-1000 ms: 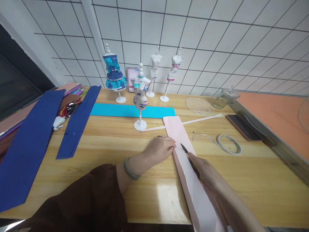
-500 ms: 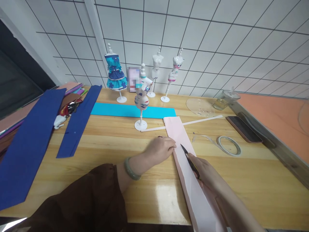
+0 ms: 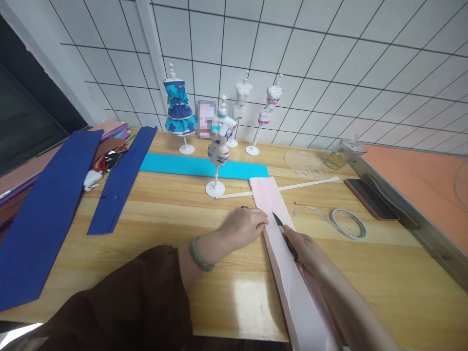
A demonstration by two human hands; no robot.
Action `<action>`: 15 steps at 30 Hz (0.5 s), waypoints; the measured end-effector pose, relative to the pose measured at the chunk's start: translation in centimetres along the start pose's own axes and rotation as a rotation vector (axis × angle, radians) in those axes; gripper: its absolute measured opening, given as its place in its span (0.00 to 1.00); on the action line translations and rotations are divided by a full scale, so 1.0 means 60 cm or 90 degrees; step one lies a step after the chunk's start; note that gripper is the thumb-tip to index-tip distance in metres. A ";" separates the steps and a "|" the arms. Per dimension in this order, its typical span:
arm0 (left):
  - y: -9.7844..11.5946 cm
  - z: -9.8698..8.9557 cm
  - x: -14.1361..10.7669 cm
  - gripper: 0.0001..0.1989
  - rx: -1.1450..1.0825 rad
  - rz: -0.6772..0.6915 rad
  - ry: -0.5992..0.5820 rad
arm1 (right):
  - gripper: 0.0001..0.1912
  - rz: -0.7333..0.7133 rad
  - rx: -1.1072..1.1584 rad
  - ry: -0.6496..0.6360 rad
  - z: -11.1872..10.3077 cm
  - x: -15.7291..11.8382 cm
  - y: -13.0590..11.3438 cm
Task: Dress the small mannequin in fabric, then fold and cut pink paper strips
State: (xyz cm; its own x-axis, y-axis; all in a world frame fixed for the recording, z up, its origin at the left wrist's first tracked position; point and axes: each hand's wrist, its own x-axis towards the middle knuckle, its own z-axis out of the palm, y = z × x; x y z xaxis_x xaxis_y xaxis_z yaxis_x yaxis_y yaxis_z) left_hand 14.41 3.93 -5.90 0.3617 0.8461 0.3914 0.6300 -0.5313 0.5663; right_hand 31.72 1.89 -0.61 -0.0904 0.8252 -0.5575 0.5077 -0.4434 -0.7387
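A long pale pink strip (image 3: 266, 191), folded along its length, runs from the middle of the table down past the front edge. I cannot tell if it is paper or cloth. My left hand (image 3: 245, 227) has its fingers closed on the strip's left edge, the thumb and fingertip pressed together. On the strip's right side my right hand (image 3: 305, 251) grips dark scissors (image 3: 288, 243), their pointed tip lying over the pink surface close to my left fingertips. The scissors' handles are mostly covered by my hand.
Small dress forms (image 3: 218, 151) stand toward the wall. A turquoise strip (image 3: 168, 165) lies behind the pink one, near a narrow white strip (image 3: 309, 184). Blue pieces (image 3: 47, 209) lie left. Right are a tape roll (image 3: 348, 224), phone (image 3: 371, 199), plastic disc (image 3: 305, 163) and glass cup (image 3: 345, 152).
The scissors in my right hand have shifted slightly forward and left over the pink strip. My left hand keeps its hold. The whole view has moved a little.
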 end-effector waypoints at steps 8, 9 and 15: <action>0.001 0.000 -0.001 0.10 -0.004 -0.001 0.000 | 0.24 -0.002 -0.043 0.010 0.001 -0.002 -0.004; 0.001 0.000 0.000 0.10 -0.003 -0.001 0.001 | 0.24 -0.004 -0.043 0.012 0.001 -0.001 -0.004; 0.001 -0.002 0.000 0.10 0.008 -0.001 -0.004 | 0.23 -0.024 -0.046 0.013 0.001 0.003 0.002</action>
State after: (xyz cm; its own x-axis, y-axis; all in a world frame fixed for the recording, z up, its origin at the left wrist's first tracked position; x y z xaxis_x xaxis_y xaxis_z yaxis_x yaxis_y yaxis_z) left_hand 14.38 3.90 -5.79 0.3652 0.8468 0.3867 0.6393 -0.5301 0.5571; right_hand 31.74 1.95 -0.81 -0.0931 0.8480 -0.5217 0.5645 -0.3866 -0.7293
